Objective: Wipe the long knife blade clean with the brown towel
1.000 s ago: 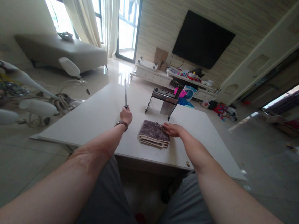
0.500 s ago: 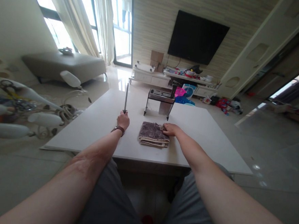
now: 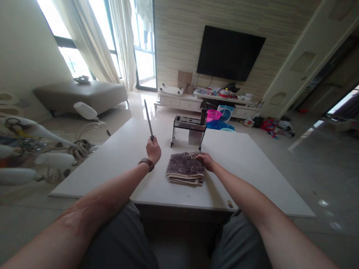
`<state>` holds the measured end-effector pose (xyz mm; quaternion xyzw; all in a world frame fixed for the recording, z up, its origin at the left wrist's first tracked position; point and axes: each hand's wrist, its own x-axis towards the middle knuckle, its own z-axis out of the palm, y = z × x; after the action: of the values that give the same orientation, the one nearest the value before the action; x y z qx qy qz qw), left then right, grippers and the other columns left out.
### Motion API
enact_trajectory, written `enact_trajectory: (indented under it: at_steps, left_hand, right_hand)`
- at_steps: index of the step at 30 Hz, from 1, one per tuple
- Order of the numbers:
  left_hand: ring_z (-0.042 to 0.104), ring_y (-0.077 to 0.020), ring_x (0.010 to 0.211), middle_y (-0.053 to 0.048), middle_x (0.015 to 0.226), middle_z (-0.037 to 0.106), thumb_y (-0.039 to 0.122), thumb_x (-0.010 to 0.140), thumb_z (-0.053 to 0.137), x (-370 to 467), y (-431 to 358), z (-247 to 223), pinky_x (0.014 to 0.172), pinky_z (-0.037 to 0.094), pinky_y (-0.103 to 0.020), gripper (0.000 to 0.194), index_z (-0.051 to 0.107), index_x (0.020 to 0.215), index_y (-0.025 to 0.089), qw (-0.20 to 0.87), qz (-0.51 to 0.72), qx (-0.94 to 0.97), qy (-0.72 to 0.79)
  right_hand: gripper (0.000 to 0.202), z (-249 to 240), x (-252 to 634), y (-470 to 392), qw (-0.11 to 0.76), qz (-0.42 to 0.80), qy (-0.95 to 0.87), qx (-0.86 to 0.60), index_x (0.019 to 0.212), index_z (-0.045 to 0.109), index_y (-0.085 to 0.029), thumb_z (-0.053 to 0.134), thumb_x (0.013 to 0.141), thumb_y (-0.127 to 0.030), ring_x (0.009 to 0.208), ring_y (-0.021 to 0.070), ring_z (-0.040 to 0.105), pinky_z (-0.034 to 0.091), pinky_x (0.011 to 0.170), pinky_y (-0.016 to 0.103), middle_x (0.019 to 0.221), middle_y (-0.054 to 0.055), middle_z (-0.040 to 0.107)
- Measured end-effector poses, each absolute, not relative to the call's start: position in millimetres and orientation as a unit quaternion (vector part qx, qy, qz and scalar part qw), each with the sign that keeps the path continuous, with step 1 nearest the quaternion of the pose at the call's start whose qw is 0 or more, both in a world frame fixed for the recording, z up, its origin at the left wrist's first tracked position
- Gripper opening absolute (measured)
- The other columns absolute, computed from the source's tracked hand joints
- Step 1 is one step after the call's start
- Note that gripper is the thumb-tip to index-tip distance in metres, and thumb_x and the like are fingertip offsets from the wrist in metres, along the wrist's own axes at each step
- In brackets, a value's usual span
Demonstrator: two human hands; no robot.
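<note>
My left hand (image 3: 154, 149) is closed around the handle of a honing steel (image 3: 148, 119). Its thin grey rod points up and away, leaning left. On the white table (image 3: 103, 162) lies a folded brown towel (image 3: 185, 167) with pale edges, its folds facing me. My right hand (image 3: 206, 160) grips the towel's far right corner, fingers on top; the thumb is hard to make out. Just behind the towel stands a knife holder (image 3: 189, 122) with a dark slotted top and clear sides. One black handle (image 3: 203, 115) sticks up at its right end.
A small brown patch (image 3: 230, 204) shows at the table's near edge. To the left are white lamp shades (image 3: 54, 160) with curled arms. Beyond the table are a pink basket (image 3: 213, 115), a low white cabinet (image 3: 177, 103) and a wall television (image 3: 231, 53).
The honing steel has tipped from nearly upright to leaning left as my left wrist turned. My right hand stays at the towel's corner. The whole view has shifted slightly.
</note>
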<state>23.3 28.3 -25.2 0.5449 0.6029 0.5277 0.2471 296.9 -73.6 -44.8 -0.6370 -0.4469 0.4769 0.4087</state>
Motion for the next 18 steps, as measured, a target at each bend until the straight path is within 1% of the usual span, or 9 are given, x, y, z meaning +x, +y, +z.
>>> enact_trajectory:
  at_steps: [3, 5, 8, 11, 16, 18]
  left_hand:
    - [0.064, -0.0227, 0.083, -0.008, 0.084, 0.066, 0.038, 0.103, 0.041, 33.3, 23.9, -18.7, 0.076, 0.047, -0.033, 0.029, 0.059, 0.092, 0.018, 0.259, 0.557, 0.554, 0.562]
    - [0.061, -0.0196, 0.074, -0.005, 0.077, 0.062, 0.038, 0.102, 0.043, 38.8, 17.6, -15.4, 0.069, 0.046, -0.030, 0.028, 0.057, 0.086, 0.019, 0.270, 0.569, 0.567, 0.530]
    - [0.053, -0.0165, 0.064, -0.001, 0.068, 0.056, 0.038, 0.101, 0.045, 45.1, 3.2, -10.4, 0.062, 0.042, -0.028, 0.028, 0.054, 0.082, 0.020, 0.303, 0.573, 0.608, 0.458]
    - [0.049, -0.0151, 0.060, 0.001, 0.065, 0.052, 0.037, 0.100, 0.045, 49.7, -14.9, -4.2, 0.059, 0.039, -0.027, 0.027, 0.051, 0.080, 0.021, 0.332, 0.546, 0.653, 0.406]
    - [0.048, -0.0146, 0.061, 0.001, 0.066, 0.053, 0.038, 0.100, 0.043, 56.5, -44.8, 3.1, 0.059, 0.036, -0.027, 0.027, 0.049, 0.080, 0.021, 0.348, 0.462, 0.722, 0.379]
    - [0.049, -0.0148, 0.061, 0.001, 0.067, 0.054, 0.041, 0.100, 0.042, 58.8, -54.7, 3.0, 0.060, 0.036, -0.027, 0.029, 0.049, 0.082, 0.020, 0.361, 0.423, 0.742, 0.374]
  right_hand:
    - [0.017, -35.3, 293.0, -85.3, 0.487, 0.528, -0.370, -0.589, 0.092, 0.060, -0.021, 0.063, 0.075, -0.024, 0.066, 0.0197, 0.069, 0.058, 0.067, 0.033, 0.072, 0.000, 0.072]
    - [0.015, -26.2, 292.4, -91.3, 0.514, 0.557, -0.326, -0.566, 0.091, 0.060, -0.022, 0.060, 0.076, -0.024, 0.063, 0.0209, 0.069, 0.059, 0.068, 0.036, 0.069, 0.001, 0.072]
    - [0.014, -9.3, 293.2, -95.6, 0.538, 0.589, -0.278, -0.535, 0.090, 0.062, -0.021, 0.055, 0.080, -0.027, 0.068, 0.0230, 0.072, 0.060, 0.075, 0.040, 0.072, 0.005, 0.075]
    - [0.019, 10.8, 293.7, -95.1, 0.564, 0.600, -0.254, -0.508, 0.091, 0.065, -0.021, 0.054, 0.084, -0.033, 0.073, 0.0242, 0.073, 0.060, 0.081, 0.042, 0.075, 0.006, 0.076]
    - [0.022, 45.0, 288.3, -96.0, 0.668, 0.580, -0.191, -0.426, 0.095, 0.068, -0.022, 0.056, 0.085, -0.037, 0.081, 0.0259, 0.074, 0.059, 0.087, 0.046, 0.076, 0.004, 0.077]
    - [0.023, 54.2, 283.6, -99.6, 0.691, 0.582, -0.174, -0.392, 0.096, 0.068, -0.021, 0.056, 0.085, -0.037, 0.083, 0.0262, 0.074, 0.060, 0.088, 0.046, 0.079, 0.004, 0.077]
